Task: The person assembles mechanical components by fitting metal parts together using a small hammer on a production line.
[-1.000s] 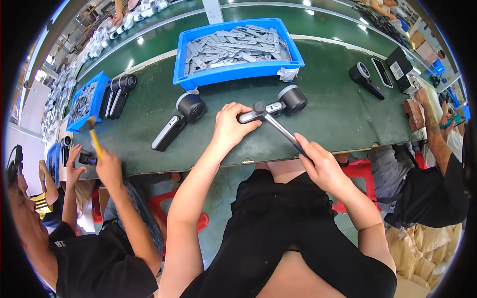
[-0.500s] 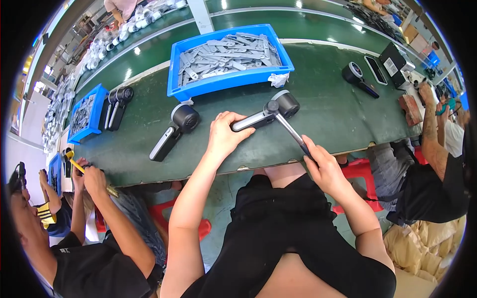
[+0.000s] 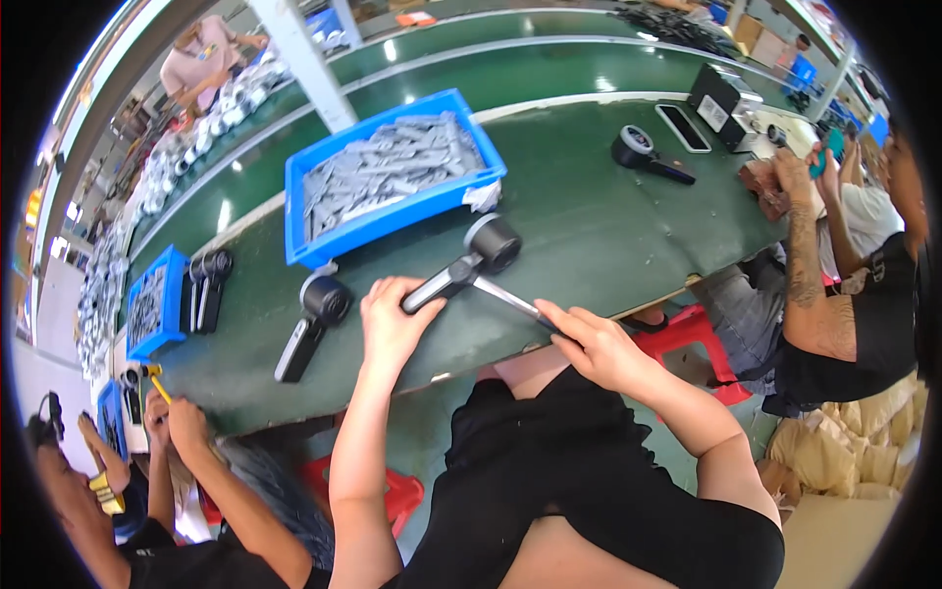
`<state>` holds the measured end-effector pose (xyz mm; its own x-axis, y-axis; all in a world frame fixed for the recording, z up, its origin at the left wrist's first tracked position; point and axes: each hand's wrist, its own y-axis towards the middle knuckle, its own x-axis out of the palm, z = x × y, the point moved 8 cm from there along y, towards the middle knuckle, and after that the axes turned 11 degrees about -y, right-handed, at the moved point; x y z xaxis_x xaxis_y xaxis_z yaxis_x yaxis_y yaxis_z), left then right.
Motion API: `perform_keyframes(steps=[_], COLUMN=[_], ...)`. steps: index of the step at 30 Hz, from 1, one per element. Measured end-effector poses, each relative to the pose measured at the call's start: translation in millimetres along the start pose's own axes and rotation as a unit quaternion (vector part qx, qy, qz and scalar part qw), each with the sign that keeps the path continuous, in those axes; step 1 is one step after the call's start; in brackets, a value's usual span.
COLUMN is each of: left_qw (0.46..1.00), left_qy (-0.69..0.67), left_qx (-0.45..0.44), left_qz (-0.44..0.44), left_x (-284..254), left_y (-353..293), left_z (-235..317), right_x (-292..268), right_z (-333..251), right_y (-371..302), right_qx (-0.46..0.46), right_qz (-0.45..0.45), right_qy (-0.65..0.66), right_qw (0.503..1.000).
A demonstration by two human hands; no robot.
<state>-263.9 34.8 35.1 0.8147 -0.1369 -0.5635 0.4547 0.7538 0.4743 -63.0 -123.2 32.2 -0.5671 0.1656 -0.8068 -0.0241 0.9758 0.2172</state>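
My left hand (image 3: 395,324) grips the grey handle of a black round-headed device (image 3: 469,260) lying on the green workbench (image 3: 589,226). My right hand (image 3: 589,346) holds a thin grey metal strip (image 3: 510,296) whose far end touches the handle just below the round head. A second black device of the same kind (image 3: 312,319) lies just left of my left hand, untouched.
A blue bin (image 3: 392,187) of grey metal strips stands behind the devices. A smaller blue bin (image 3: 152,304) and two more devices (image 3: 206,285) sit far left. Another device (image 3: 643,152), a phone and a black box lie far right. Co-workers sit at both sides.
The view has shifted and tilted, with the bench now slanting. My hands keep the same hold on the device and the strip. The co-worker at left lowered a yellow-handled tool.
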Motion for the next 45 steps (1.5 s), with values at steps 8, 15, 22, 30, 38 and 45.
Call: perform_keyframes(steps=[8, 15, 22, 30, 38, 45], left_qw=[0.973, 0.915, 0.881, 0.993, 0.965, 0.973], left_qy=[0.209, 0.347, 0.410, 0.039, 0.161, -0.057], left_qx=[-0.017, -0.109, -0.106, 0.057, 0.076, -0.076], left_qz=[0.100, 0.177, 0.211, -0.096, -0.192, -0.210], left_x=[-63, -115, -114, 66, 57, 22], left_y=[-55, -92, -75, 32, 63, 43], left_z=[4, -26, -3, 45, 21, 2], right_x=[-139, -196, -127, -68, -31, -14], right_z=[138, 267, 168, 120, 103, 93], right_y=[16, -4, -23, -26, -11, 15], right_qx=[0.085, 0.253, 0.291, 0.235, 0.197, 0.162], right_qz=[0.293, 0.231, 0.024, 0.119, 0.094, 0.074], right_qy=[-0.206, -0.275, 0.129, 0.264, 0.318, 0.384], right_qw=[0.930, 0.898, 0.948, 0.928, 0.923, 0.906])
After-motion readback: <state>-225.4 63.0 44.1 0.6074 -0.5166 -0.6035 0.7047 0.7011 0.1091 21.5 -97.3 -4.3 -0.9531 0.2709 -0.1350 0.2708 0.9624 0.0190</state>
